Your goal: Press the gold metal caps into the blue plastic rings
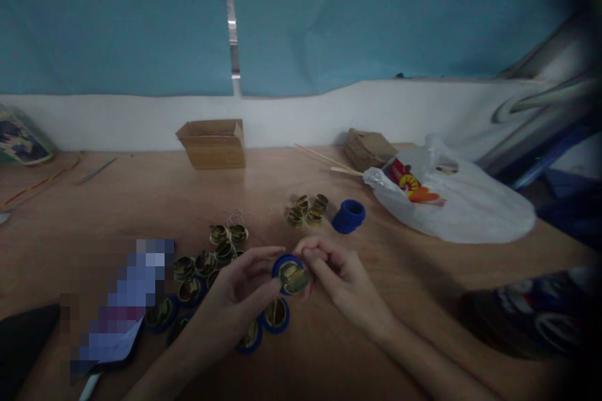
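While the left hand (247, 285) pinches a blue-rimmed, brass-colored fitting (292, 276) between thumb and fingers above the worktop (155, 200), the right hand (345, 276) presses thumb and forefinger together beside it, any grip unclear. Closer to the back edge, 4 brass-colored fittings (314, 219) lie near stacked blue rings (348, 216).

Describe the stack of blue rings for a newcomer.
On the brown wooden table, find the white plastic bag at right. Just left of it sits the stack of blue rings. Unlike the round golden metal pieces farther left, it is all blue.
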`<state>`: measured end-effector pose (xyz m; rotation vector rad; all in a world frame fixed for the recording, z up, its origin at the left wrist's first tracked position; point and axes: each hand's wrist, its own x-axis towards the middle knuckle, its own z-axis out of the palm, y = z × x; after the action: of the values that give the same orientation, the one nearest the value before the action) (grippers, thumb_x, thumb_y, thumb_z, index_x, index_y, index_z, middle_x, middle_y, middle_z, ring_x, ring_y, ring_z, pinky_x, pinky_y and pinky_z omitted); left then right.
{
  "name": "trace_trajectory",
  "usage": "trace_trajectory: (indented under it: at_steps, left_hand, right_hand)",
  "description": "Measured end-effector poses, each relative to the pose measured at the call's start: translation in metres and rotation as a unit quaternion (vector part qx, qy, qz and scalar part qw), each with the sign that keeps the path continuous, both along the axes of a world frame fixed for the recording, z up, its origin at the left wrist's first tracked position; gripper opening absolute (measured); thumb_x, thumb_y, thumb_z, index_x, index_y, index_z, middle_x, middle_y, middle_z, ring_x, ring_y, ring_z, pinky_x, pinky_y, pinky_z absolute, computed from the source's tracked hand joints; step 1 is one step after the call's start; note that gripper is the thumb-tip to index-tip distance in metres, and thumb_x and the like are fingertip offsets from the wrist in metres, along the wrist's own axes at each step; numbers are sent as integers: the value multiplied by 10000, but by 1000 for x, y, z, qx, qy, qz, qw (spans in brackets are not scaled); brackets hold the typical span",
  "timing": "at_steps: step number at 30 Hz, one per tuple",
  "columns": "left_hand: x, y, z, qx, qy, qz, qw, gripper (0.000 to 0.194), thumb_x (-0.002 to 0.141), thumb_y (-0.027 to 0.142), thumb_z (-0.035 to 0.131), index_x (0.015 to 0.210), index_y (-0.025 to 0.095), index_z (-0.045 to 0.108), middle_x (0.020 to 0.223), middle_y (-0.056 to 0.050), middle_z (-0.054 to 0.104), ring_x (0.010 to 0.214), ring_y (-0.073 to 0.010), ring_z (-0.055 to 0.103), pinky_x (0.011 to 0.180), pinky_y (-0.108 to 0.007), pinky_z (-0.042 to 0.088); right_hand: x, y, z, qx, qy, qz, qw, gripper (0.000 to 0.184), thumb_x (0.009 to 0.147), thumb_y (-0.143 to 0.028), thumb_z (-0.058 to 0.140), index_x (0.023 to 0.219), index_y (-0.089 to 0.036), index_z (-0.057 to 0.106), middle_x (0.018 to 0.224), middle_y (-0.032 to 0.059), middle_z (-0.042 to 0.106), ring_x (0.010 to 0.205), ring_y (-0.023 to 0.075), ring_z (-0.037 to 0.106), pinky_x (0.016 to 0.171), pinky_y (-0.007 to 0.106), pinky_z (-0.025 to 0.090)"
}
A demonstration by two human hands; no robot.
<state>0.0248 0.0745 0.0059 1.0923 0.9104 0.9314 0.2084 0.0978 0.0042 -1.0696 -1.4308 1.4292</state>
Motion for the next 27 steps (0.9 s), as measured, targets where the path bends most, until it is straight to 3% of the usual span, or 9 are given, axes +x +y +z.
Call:
trace_trajectory:
  at_steps: [4,8,16,22,27]
  left_hand:
    - [1,1,-1,20,14,-6,1000,279,894,327,584,1141,223,661,1152,-72,698,1049,-210,641,931,-348,484]
    - [1,1,-3,23,24,32,999,279,883,329,602,1135,220,655,1154,-71,692,1060,-214,633,933,-346,479]
    - [0,4,-5,59,39,62,996,268,882,324,601,1120,213,649,1152,-75,687,1056,-225,634,931,-351,478]
    - [0,2,-5,50,38,50,997,285,886,316,596,1144,200,634,1180,-90,674,1058,-226,629,943,-364,475]
    - [2,1,-9,17,-26,15,999,340,846,252,654,1179,210,603,1147,-78,685,1023,-205,646,911,-342,495]
  right_hand:
    - [0,2,3,-8,9,11,1000,264,910,-425,524,891,-168,581,557,-34,600,485,108,598,485,231,481]
    - [0,2,3,-15,29,26,999,236,874,-389,596,936,-163,572,608,-32,612,510,101,605,503,230,492]
    - [-3,0,-7,-7,20,30,999,203,908,-375,556,942,-176,530,668,-17,630,552,105,611,532,236,492]
    - [-3,-2,-4,-6,-12,69,997,300,939,-423,489,779,-174,539,595,-32,587,538,104,587,545,238,496]
    - [-2,-2,-4,-7,-11,43,999,337,937,-456,466,748,-182,517,541,-52,554,473,92,553,496,223,472]
